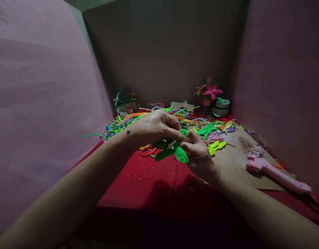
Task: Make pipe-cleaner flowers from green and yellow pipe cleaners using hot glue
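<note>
A green pipe-cleaner flower with pale stamens at its centre is held up above the red cloth, its petals spread toward me. My left hand reaches over it from the left, thumb and fingers closed on an upper petal. From the right, my right hand grips the flower with thumb and fingers closed behind the petals. What the right fingertips hold at the back is partly hidden.
A heap of coloured pipe cleaners lies behind my hands. Loose petals and a pink glue gun rest on a brown board at the right. Potted pipe-cleaner flowers stand at the back. Walls rise on both sides.
</note>
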Motion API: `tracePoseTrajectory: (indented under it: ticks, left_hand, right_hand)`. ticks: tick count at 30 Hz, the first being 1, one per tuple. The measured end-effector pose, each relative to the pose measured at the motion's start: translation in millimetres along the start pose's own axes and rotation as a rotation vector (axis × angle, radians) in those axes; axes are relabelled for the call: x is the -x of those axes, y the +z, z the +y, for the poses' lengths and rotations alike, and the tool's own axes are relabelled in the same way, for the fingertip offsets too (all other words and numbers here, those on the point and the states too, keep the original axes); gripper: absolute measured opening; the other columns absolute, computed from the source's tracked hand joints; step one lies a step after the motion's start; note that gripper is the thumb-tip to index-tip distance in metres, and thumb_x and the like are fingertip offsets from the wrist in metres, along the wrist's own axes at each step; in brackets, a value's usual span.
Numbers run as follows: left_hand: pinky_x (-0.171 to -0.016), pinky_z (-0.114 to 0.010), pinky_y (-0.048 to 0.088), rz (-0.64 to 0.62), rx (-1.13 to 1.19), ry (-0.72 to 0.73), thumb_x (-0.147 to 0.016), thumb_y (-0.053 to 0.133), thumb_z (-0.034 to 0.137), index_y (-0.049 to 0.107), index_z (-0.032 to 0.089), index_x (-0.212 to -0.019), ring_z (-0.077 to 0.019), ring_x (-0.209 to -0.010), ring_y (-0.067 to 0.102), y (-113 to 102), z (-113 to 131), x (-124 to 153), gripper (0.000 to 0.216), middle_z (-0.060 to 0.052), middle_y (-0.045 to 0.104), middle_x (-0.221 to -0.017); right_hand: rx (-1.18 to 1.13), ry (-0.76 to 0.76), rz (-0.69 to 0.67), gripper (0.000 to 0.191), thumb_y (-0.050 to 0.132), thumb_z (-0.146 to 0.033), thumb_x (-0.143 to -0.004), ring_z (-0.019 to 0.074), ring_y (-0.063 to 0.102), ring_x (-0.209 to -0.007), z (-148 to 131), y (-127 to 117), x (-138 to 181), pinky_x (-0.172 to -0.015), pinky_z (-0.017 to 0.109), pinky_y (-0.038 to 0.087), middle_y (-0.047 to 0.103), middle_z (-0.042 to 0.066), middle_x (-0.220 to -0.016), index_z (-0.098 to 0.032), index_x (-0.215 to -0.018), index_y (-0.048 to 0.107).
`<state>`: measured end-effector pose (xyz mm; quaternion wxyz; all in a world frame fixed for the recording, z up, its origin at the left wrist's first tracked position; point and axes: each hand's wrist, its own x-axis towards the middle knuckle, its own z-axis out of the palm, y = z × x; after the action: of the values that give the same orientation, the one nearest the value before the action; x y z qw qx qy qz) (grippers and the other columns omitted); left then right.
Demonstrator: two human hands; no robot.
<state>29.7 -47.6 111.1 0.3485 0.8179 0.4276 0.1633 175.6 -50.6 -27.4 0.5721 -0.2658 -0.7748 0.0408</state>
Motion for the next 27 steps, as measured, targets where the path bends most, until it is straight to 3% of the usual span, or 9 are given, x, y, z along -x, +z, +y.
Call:
tracePoseTrajectory:
  ticks: [5,11,13,15,17,18,22,27]
  left_hand:
    - [-0.040,-0.022,0.019,0.220,0.163,-0.072,-0.061,0.068,0.028,0.057,0.013,-0.053,-0.0045,-0.040,0.029,17.6,-4.0,2.9,0.021,0.005,0.037,-0.043]
    - [-0.039,-0.021,0.020,0.167,0.164,-0.100,-0.060,0.071,0.032,0.062,0.013,-0.057,-0.0045,-0.037,0.032,13.9,-9.6,-0.3,0.022,0.004,0.042,-0.043]
    - [-0.043,-0.021,0.029,0.249,0.212,-0.011,-0.065,0.068,0.035,0.066,0.014,-0.069,-0.0063,-0.044,0.041,4.8,-15.5,-0.8,0.022,0.001,0.053,-0.053]
    - [-0.052,-0.021,0.037,0.454,0.278,0.091,-0.070,0.063,0.037,0.065,0.015,-0.082,-0.0084,-0.056,0.050,-3.5,-25.7,-0.3,0.025,-0.002,0.061,-0.070]
    - [-0.058,-0.022,0.040,0.646,0.325,0.140,-0.074,0.060,0.038,0.063,0.015,-0.085,-0.0092,-0.063,0.053,-5.3,-38.6,1.0,0.026,-0.003,0.062,-0.078]
    - [-0.059,-0.022,0.040,0.664,0.342,0.126,-0.074,0.059,0.037,0.062,0.014,-0.084,-0.0089,-0.063,0.052,-2.5,-44.8,1.8,0.026,-0.002,0.062,-0.077]
    - [-0.061,-0.023,0.041,0.386,0.361,-0.006,-0.071,0.062,0.034,0.059,0.012,-0.086,-0.0112,-0.067,0.053,31.0,-59.8,2.5,0.027,-0.002,0.060,-0.076]
    - [-0.062,-0.025,0.042,0.308,0.343,0.018,-0.071,0.060,0.023,0.055,0.014,-0.086,-0.0120,-0.067,0.054,71.7,-65.1,-6.5,0.018,-0.002,0.060,-0.078]
  right_hand:
    - [0.034,0.041,-0.021,0.013,0.054,-0.011,-0.075,0.0178,0.047,-0.079,0.1,0.8,2.9,-0.063,0.033,0.040,0.047,0.004,-0.088,-0.023,-0.072,0.058]
    - [-0.166,0.161,-0.032,0.008,0.058,-0.016,-0.074,0.0181,0.049,-0.082,-8.7,4.7,0.0,-0.069,0.034,0.043,0.047,0.004,-0.085,-0.021,-0.069,0.061]
    - [-0.339,0.305,0.007,0.004,0.061,-0.021,-0.074,0.0163,0.050,-0.079,-12.7,5.0,-3.9,-0.068,0.032,0.043,0.050,0.004,-0.086,-0.020,-0.070,0.062]
    - [-0.551,0.528,0.036,0.006,0.063,-0.025,-0.072,0.0121,0.047,-0.065,-14.2,4.5,-7.7,-0.056,0.026,0.040,0.051,0.002,-0.077,-0.020,-0.071,0.061]
    - [-0.762,0.745,0.060,0.011,0.066,-0.027,-0.070,0.0075,0.037,-0.051,-12.5,3.8,-10.5,-0.045,0.022,0.030,0.046,-0.003,-0.063,-0.019,-0.071,0.059]
    - [-0.847,0.826,0.082,0.012,0.067,-0.027,-0.069,0.0061,0.031,-0.047,-10.7,3.4,-11.4,-0.042,0.021,0.025,0.041,-0.005,-0.058,-0.019,-0.070,0.058]
    - [-0.997,0.944,0.162,0.016,0.071,-0.026,-0.064,0.0052,0.025,-0.045,-2.6,2.7,-12.8,-0.041,0.020,0.020,0.037,-0.007,-0.054,-0.018,-0.072,0.059]
    - [-0.978,0.990,0.208,0.020,0.073,-0.027,-0.060,0.0051,0.026,-0.043,4.7,5.1,-10.3,-0.040,0.021,0.019,0.036,-0.008,-0.049,-0.018,-0.066,0.056]
